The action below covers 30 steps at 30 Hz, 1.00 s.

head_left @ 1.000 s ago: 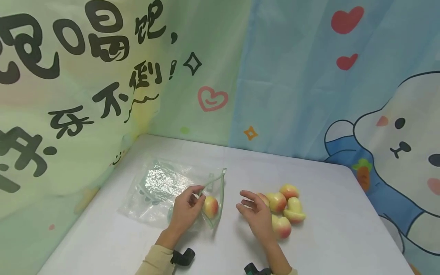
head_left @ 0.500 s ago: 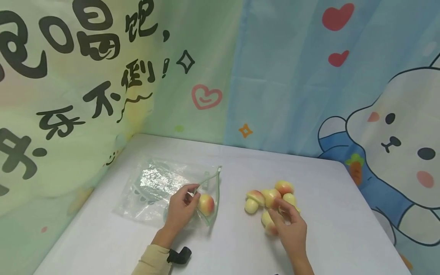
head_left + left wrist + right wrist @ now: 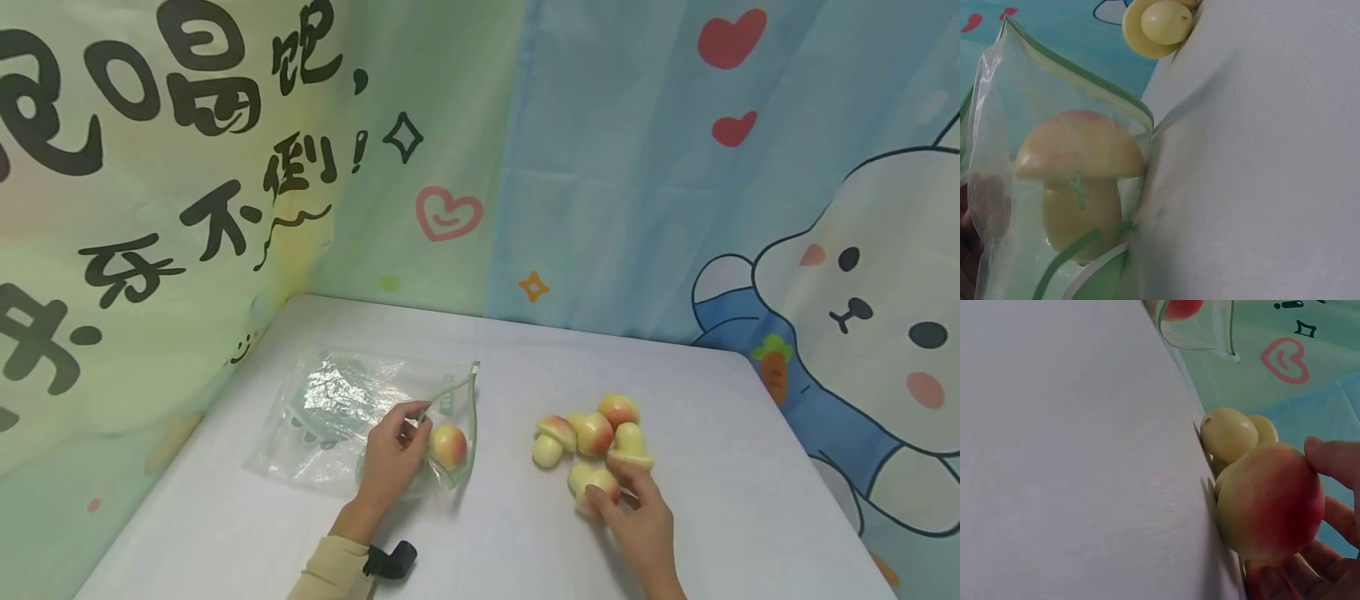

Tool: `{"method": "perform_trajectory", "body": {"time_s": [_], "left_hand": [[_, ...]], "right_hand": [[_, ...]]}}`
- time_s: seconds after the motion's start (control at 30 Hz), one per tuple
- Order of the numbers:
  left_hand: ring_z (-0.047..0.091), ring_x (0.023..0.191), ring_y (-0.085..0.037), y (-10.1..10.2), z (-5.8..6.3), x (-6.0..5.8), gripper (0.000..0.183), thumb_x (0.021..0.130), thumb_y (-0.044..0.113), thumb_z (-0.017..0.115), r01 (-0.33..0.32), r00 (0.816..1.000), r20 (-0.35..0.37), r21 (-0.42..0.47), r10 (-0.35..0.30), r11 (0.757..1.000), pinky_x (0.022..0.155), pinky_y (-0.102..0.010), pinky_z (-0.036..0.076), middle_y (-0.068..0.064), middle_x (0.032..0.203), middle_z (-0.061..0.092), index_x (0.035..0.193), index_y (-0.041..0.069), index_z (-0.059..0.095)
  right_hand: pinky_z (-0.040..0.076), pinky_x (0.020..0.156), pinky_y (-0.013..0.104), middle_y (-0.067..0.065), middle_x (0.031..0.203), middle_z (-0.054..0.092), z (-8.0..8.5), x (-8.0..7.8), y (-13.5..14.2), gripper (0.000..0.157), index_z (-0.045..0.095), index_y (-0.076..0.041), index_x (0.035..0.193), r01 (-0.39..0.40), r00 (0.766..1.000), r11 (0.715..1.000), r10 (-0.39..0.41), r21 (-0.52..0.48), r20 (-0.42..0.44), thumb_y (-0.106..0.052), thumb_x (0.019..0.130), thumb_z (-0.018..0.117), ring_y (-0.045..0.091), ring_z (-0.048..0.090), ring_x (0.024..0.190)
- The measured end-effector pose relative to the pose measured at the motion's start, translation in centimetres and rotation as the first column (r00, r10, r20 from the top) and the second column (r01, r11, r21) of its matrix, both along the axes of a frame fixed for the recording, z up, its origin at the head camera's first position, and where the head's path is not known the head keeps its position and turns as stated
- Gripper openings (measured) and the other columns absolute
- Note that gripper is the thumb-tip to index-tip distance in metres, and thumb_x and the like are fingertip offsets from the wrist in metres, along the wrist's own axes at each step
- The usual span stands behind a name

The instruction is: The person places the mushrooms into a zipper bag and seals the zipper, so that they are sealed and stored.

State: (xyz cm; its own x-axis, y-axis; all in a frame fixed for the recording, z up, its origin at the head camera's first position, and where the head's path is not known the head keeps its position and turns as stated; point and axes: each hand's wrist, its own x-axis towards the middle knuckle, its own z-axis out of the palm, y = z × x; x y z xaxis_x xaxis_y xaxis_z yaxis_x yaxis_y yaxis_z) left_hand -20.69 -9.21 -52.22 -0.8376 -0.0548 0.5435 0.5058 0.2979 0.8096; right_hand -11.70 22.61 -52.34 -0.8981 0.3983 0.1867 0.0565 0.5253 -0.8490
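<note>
On the table's left lies a clear zip bag (image 3: 337,408) with a green edge, its mouth spread apart toward the right. My left hand (image 3: 392,457) pinches the near lip of that mouth. Just inside sits a toy mushroom (image 3: 1082,150) with a yellow-and-red cap, seen through the plastic in the left wrist view. To the right, my right hand (image 3: 639,523) grips another toy mushroom (image 3: 1272,503) at the front of a small group, thumb on one side and fingers round the other. This mushroom appears to rest on the table. Part of it is hidden by the fingers.
Several more toy mushrooms lie close behind the gripped one: a left one (image 3: 553,440), a middle one (image 3: 594,433), a back one (image 3: 618,410) and a right one (image 3: 630,446). A printed curtain (image 3: 600,208) hangs behind the white table (image 3: 510,542).
My right hand has moved right and down from beside the group to the front mushroom, and its fingers have come round it. The left hand keeps its hold on the bag.
</note>
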Motion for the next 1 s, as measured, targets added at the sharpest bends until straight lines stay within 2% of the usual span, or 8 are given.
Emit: {"method": "perform_trajectory", "body": {"time_s": [0.2, 0.3, 0.63, 0.7, 0.8, 0.9, 1.0], "left_hand": [[0.057, 0.065, -0.007, 0.0, 0.0, 0.0, 0.024, 0.085, 0.0, 0.068, 0.002, 1.0, -0.003, -0.028, -0.002, 1.0, 0.055, -0.023, 0.051, -0.004, 0.092, 0.067, 0.109, 0.002, 0.067], [0.057, 0.065, -0.007, 0.0, 0.0, 0.1, 0.025, 0.085, 0.0, 0.069, -0.012, 1.0, -0.004, -0.038, 0.012, 0.999, 0.055, -0.023, 0.051, -0.003, 0.092, 0.067, 0.109, 0.003, 0.067], [0.056, 0.065, -0.006, -0.1, 0.3, 0.3, 0.024, 0.085, 0.0, 0.069, -0.016, 1.0, -0.01, -0.059, 0.016, 0.998, 0.055, -0.022, 0.051, -0.003, 0.091, 0.067, 0.109, 0.005, 0.067], [0.056, 0.064, -0.006, -0.1, 0.2, 0.4, 0.024, 0.084, -0.001, 0.069, -0.018, 1.0, -0.014, -0.058, 0.018, 0.998, 0.054, -0.023, 0.051, -0.003, 0.09, 0.067, 0.108, 0.004, 0.068], [0.056, 0.063, -0.005, -0.2, 0.1, 0.5, 0.024, 0.084, -0.001, 0.07, -0.02, 1.0, -0.019, -0.057, 0.019, 0.998, 0.054, -0.023, 0.051, -0.003, 0.09, 0.067, 0.108, 0.002, 0.068], [0.056, 0.063, -0.004, -0.2, -0.1, 0.5, 0.024, 0.084, 0.0, 0.07, -0.023, 1.0, -0.018, -0.055, 0.022, 0.998, 0.054, -0.022, 0.05, -0.002, 0.09, 0.067, 0.108, 0.004, 0.068], [0.055, 0.063, -0.005, -0.1, -0.1, 0.2, 0.025, 0.084, 0.0, 0.07, -0.03, 0.999, -0.024, -0.045, 0.029, 0.999, 0.054, -0.022, 0.05, -0.001, 0.091, 0.067, 0.108, 0.005, 0.068]], "right_hand": [[0.051, 0.082, 0.017, 0.007, 0.131, 0.058, -0.3, 0.3, 0.3, 0.06, 0.059, -0.009, 0.128, -0.057, 0.993, 0.998, 0.054, 0.027, 0.107, -0.03, 0.078, 0.083, 0.025, 0.058, 0.112], [0.052, 0.083, 0.02, 0.007, 0.135, 0.054, -0.4, 0.5, 0.3, 0.067, 0.057, -0.01, 0.132, -0.087, 0.986, 0.996, 0.081, 0.035, 0.143, -0.038, 0.076, 0.083, 0.028, 0.057, 0.112], [0.054, 0.089, 0.035, 0.014, 0.131, 0.059, 0.0, 1.0, 0.1, 0.071, 0.051, -0.011, 0.139, -0.112, 0.983, 0.992, 0.102, 0.06, 0.152, -0.034, 0.079, 0.082, 0.031, 0.059, 0.113], [0.055, 0.088, 0.034, 0.015, 0.131, 0.059, -0.1, 1.1, 0.0, 0.071, 0.051, -0.011, 0.139, -0.104, 0.986, 0.993, 0.096, 0.05, 0.139, -0.032, 0.078, 0.083, 0.031, 0.059, 0.113], [0.055, 0.083, 0.024, 0.011, 0.13, 0.059, -0.3, 1.2, -0.4, 0.069, 0.052, -0.011, 0.137, -0.071, 0.993, 0.997, 0.071, 0.003, 0.095, -0.024, 0.077, 0.084, 0.026, 0.06, 0.11], [0.052, 0.08, 0.015, 0.005, 0.13, 0.059, -0.3, 1.0, -0.9, 0.067, 0.055, -0.012, 0.134, -0.044, 0.999, 0.997, 0.046, -0.065, 0.029, -0.016, 0.075, 0.085, 0.011, 0.059, 0.107], [0.051, 0.081, 0.013, 0.005, 0.13, 0.059, 0.0, 0.5, -1.5, 0.066, 0.055, -0.011, 0.134, -0.068, 0.997, 0.992, 0.062, -0.111, -0.051, -0.011, 0.075, 0.085, -0.001, 0.056, 0.104]]}}
